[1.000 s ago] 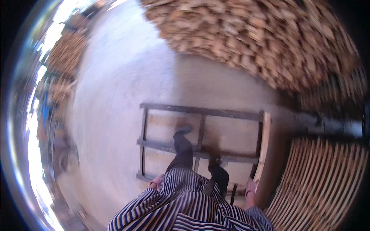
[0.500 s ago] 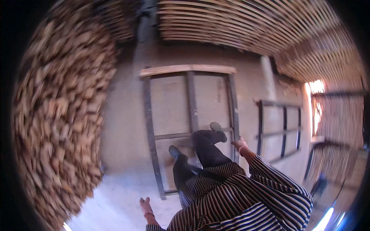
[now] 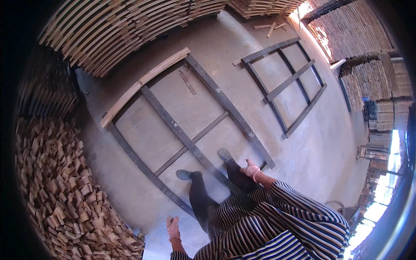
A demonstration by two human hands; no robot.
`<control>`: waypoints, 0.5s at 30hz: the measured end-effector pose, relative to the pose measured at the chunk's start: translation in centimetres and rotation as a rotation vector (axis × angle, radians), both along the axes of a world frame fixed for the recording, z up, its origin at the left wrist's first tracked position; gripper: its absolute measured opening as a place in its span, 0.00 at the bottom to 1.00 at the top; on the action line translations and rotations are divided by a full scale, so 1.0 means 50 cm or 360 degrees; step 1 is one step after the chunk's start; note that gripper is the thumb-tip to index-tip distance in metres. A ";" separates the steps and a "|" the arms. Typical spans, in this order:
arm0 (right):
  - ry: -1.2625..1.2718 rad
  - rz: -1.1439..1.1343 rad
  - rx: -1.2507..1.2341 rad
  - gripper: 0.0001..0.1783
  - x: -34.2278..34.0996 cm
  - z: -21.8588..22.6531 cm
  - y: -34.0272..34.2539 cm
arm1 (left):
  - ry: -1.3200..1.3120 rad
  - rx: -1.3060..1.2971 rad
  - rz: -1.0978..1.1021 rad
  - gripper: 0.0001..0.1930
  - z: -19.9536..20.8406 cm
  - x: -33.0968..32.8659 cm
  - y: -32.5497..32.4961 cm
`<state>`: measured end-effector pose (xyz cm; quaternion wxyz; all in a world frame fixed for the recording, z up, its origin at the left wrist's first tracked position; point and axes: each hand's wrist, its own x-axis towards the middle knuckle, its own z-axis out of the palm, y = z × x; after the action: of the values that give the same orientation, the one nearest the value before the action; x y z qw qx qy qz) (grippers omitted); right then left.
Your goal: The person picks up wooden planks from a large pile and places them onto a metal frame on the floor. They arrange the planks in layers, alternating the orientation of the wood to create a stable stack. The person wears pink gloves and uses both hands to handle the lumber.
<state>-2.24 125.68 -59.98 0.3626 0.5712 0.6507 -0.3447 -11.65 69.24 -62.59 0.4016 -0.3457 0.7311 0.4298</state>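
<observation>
I stand with my feet within a dark frame (image 3: 177,130) lying on the floor, its long bars running away from me. A pale wooden plank (image 3: 138,82) lies across its far end. My right hand (image 3: 250,169) hangs above the floor just left of the frame's right bar, thumb apart from the fingers, with nothing visible in it. Low on the left, my left hand (image 3: 173,227) is held out beside my leg, outside the left bar. Its fingers look loosely stretched and I see nothing in them. Both hands seem to wear thin pale gloves.
A large heap of short wood pieces (image 3: 82,208) rises on the left. Stacked slats (image 3: 130,30) line the far side. Another dark frame (image 3: 286,82) lies to the right, with loose wood strips (image 3: 271,29) beyond it. More stacks (image 3: 368,82) stand far right.
My view has turned, so the frames now slant and the wood heap sits lower left. My feet have shifted on the floor within the frame. Both hands still look unloaded.
</observation>
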 end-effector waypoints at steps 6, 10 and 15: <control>0.0177 0.0122 0.0069 0.54 0.168 -0.220 0.186 | -0.0254 -0.0149 -0.0550 0.37 -0.074 0.062 0.163; 0.0337 -0.0096 -0.0009 0.48 0.278 -0.274 0.337 | -0.0253 -0.0039 -0.0296 0.37 -0.179 0.134 0.165; 0.0016 -0.0012 0.0270 0.48 0.425 -0.377 0.481 | -0.0277 -0.0054 -0.0640 0.38 -0.225 0.165 0.215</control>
<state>19.01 149.74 -78.82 0.3083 0.6004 0.6773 -0.2927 -3.38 80.01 -73.83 0.5349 -0.2354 0.7551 0.2971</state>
